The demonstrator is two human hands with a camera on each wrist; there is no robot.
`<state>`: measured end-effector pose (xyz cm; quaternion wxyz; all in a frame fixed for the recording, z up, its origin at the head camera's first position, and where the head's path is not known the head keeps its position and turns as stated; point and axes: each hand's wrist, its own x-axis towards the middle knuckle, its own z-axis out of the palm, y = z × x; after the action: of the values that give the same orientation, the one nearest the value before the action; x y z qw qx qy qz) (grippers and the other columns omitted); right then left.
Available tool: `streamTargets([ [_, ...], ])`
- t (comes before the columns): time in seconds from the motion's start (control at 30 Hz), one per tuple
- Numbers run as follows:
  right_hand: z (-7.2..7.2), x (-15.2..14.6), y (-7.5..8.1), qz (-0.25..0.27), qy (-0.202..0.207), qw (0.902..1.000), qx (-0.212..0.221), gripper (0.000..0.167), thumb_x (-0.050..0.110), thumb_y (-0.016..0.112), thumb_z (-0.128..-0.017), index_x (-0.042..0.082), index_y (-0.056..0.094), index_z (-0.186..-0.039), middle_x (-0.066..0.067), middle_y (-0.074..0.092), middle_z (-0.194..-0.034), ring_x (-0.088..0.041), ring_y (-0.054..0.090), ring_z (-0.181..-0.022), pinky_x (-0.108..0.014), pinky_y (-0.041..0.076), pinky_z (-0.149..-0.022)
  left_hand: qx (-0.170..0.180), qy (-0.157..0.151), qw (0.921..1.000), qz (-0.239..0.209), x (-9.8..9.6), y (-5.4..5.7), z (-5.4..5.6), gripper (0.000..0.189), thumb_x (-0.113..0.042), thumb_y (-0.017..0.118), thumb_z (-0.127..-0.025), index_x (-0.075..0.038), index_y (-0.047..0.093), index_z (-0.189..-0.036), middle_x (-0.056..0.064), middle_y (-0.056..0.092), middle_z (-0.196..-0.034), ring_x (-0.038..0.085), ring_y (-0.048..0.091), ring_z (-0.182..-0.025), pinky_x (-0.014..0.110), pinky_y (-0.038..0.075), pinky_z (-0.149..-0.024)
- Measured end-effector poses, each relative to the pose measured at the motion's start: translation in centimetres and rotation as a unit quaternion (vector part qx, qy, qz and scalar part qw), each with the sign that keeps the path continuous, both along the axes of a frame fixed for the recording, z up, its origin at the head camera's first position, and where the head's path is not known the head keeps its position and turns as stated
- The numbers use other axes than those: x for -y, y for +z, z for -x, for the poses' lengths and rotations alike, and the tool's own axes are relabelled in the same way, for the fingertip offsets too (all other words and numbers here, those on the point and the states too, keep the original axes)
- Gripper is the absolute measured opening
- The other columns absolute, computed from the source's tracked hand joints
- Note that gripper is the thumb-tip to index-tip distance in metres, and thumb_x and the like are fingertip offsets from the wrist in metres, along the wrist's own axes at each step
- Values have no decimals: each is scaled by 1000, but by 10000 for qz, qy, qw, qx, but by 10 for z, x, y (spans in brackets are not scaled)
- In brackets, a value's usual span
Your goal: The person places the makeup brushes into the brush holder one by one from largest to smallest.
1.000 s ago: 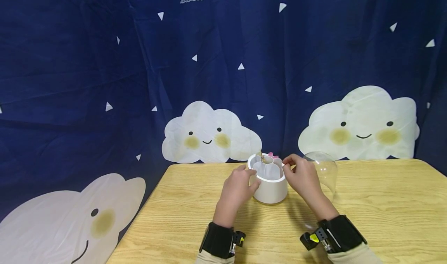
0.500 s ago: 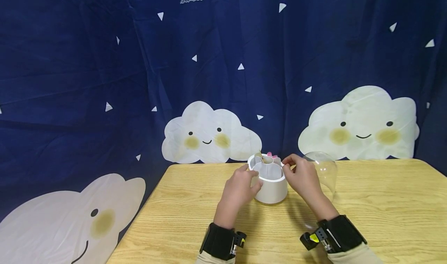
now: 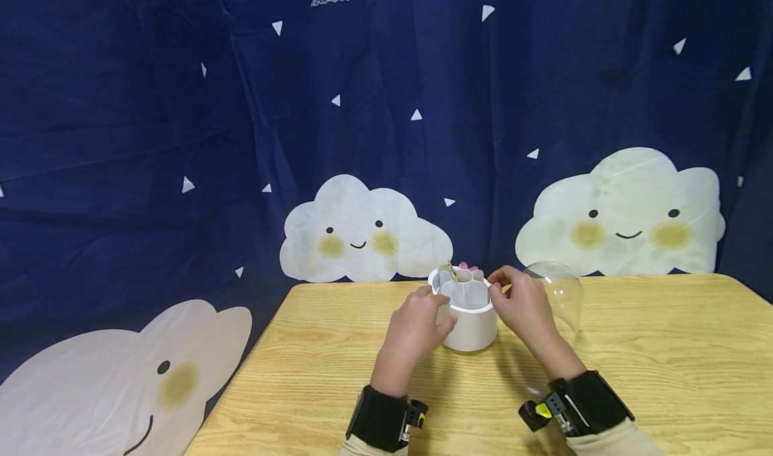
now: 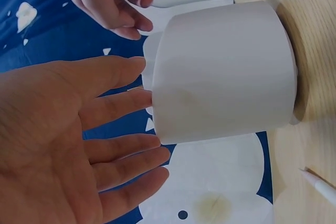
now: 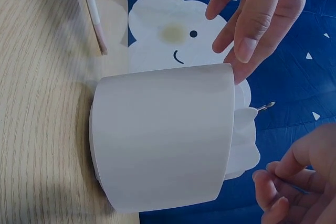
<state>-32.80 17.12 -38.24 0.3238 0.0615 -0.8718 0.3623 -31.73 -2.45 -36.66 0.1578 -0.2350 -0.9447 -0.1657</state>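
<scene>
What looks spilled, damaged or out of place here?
Nothing spilled or damaged stands out. The white container stands upright on the table, and the clear dome, partly hidden by the right hand, shows no visible crack. The thin gold piece slants above the container's rim, which may be normal.

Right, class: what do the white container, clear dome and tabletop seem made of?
White container: probably smooth matte plastic; even, soft shading.
Clear dome: glossy glass or plastic; see-through with highlights.
Tabletop: wood or wood-look laminate, low-sheen; visible grain lines.

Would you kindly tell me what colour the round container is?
The container is white, clearest in the right wrist view.
</scene>
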Motion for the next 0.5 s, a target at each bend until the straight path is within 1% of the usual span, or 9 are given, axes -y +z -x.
streamTargets([
  [0.13,0,0,0,16,12,10000,20,12,2,58,-85,1,70,-88,-12,70,-81,-18,55,-60,-30,43,-55,34,1,10000,91,0,2,-3,33,-27,77,-90,-10,75,-118,12,69,-120,26,70,-104,41,60,-72],
  [0.3,1,-1,-1,16,27,10000,-7,12,2,59,-85,1,70,-87,-12,70,-81,-17,55,-60,-30,43,-56,150,12,9997,188,-1,6,-7,35,-29,76,-91,-10,74,-119,12,69,-119,25,70,-103,41,60,-72],
  [0.5,2,0,-2,2,28,10000,35,12,2,59,-85,1,71,-88,-12,70,-81,-17,55,-60,-31,44,-56,137,22,9996,243,-3,9,-11,35,-31,77,-91,-10,74,-118,11,71,-117,24,70,-101,40,59,-72],
])
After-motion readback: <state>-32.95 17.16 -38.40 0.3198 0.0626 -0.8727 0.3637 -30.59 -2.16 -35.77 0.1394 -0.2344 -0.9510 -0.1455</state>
